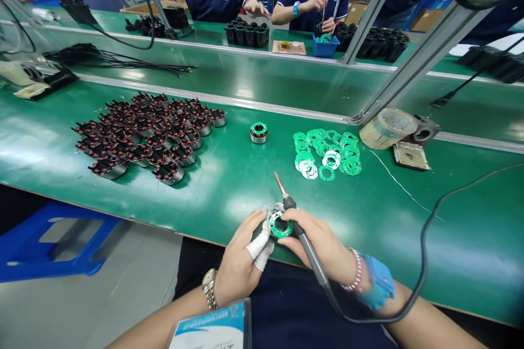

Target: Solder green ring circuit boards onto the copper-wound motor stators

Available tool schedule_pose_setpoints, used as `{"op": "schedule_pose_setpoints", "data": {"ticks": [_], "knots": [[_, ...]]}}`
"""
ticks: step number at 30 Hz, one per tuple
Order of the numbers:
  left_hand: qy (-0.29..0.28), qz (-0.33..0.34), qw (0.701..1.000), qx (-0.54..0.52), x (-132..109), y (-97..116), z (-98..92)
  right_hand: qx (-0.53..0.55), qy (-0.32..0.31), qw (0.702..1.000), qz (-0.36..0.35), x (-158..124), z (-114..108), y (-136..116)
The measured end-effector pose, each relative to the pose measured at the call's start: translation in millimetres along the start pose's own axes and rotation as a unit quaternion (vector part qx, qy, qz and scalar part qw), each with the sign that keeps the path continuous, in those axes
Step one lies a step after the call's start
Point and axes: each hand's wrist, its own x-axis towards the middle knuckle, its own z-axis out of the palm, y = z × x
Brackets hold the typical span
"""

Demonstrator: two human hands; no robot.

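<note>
left hand (239, 256): fingers clenched on a green ring circuit board (280, 230), held between both hands just above the edge of the green workbench (229, 199); two fingers in white finger cots (259, 247); gold-toned wristwatch (209, 288). right hand (319, 245): fingers grasping a soldering iron (306, 245), its shaft beside the board, tip pointing away; beaded bracelet (354, 270), blue wrist strap (379, 283). on bench: cluster of copper-wound stators (143, 136), single stator (258, 132), loose green rings (327, 152). id badge (210, 328) at lower edge: blue and white, print too small to read.
</note>
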Motion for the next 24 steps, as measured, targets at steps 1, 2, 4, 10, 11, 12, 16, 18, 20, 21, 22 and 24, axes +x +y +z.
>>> {"op": "schedule_pose_setpoints", "data": {"ticks": [1,2,4,10,11,12,16,18,20,21,22,24], "knots": [[-0.006,-0.002,1.0,-0.003,-1.5,-0.2,1.2,0.002,-0.007,1.0,-0.004,1.2,-1.1,0.6],[-0.014,-0.017,1.0,-0.014,-2.4,0.2,2.1,0.002,-0.007,1.0,-0.005,2.1,-2.4,1.2],[-0.024,-0.07,0.996,-0.046,-2.3,1.6,2.1,-0.003,0.01,1.0,0.0,2.2,-4.7,2.8],[-0.032,-0.041,0.998,-0.034,20.9,-11.2,-11.0,-0.003,0.02,1.0,0.018,-4.9,-7.7,9.4],[-0.034,0.002,0.999,-0.009,27.9,-16.5,-14.0,0.001,0.015,1.0,0.017,-5.4,-7.8,10.0],[-0.043,0.045,0.998,0.011,34.9,-21.9,-17.1,0.005,0.011,1.0,0.014,-5.4,-7.9,10.3],[-0.096,0.18,0.979,0.026,57.5,-37.2,-28.2,0.011,0.009,1.0,0.009,-3.2,-8.6,9.7],[-0.114,0.211,0.971,0.018,62.8,-39.7,-32.1,0.011,0.01,1.0,0.009,-2.3,-9.0,9.5],[-0.119,0.22,0.968,0.012,64.3,-39.7,-33.4,0.011,0.009,1.0,0.008,-1.8,-9.1,10.0],[-0.117,0.22,0.968,0.012,64.0,-39.1,-32.7,0.011,0.008,1.0,0.009,-1.7,-9.0,10.4],[-0.112,0.218,0.969,0.016,63.1,-37.9,-31.1,0.01,0.008,1.0,0.011,-1.7,-8.6,10.8],[-0.084,0.207,0.974,0.036,59.6,-34.2,-25.4,0.006,0.013,1.0,0.012,-2.1,-7.1,11.2]]}}
